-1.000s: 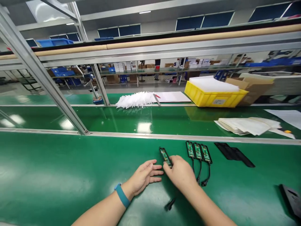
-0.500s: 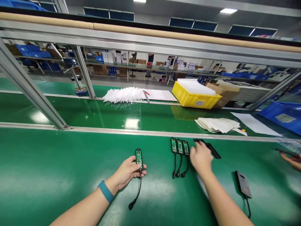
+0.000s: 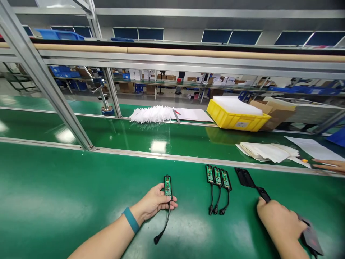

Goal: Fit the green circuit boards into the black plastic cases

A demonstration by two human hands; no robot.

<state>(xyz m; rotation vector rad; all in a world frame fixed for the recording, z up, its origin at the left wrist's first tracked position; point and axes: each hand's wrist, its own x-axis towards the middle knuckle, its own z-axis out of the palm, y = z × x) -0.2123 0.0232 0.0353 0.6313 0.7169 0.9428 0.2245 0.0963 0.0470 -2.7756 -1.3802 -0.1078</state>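
Observation:
My left hand (image 3: 157,203) is closed around a circuit board in a slim black case (image 3: 168,187), thumb on its lower end. Its green face points up, and a short black cable (image 3: 166,225) with a plug hangs from it. Over on the right, my right hand (image 3: 281,223) has its fingertips closed on the near end of a black plastic cover (image 3: 262,194); most fingers are hidden behind the hand. Touching or close to that cover lie more black covers (image 3: 244,177). Several matching cased boards (image 3: 217,177) with cables rest side by side between my hands.
A dark grey device (image 3: 311,237) with a cable lies beside my right hand. Another person's hand (image 3: 330,165) reaches in at the right edge. Beyond the metal rail are paper sheets (image 3: 269,151), a yellow bin (image 3: 238,118) and a pile of white strips (image 3: 152,114). A metal post (image 3: 61,93) slants at left.
My right hand has moved right and nearer, drawing one black cover slightly away from the others. The left hand still holds its board. The other person's hand has moved to the papers; the view has shifted.

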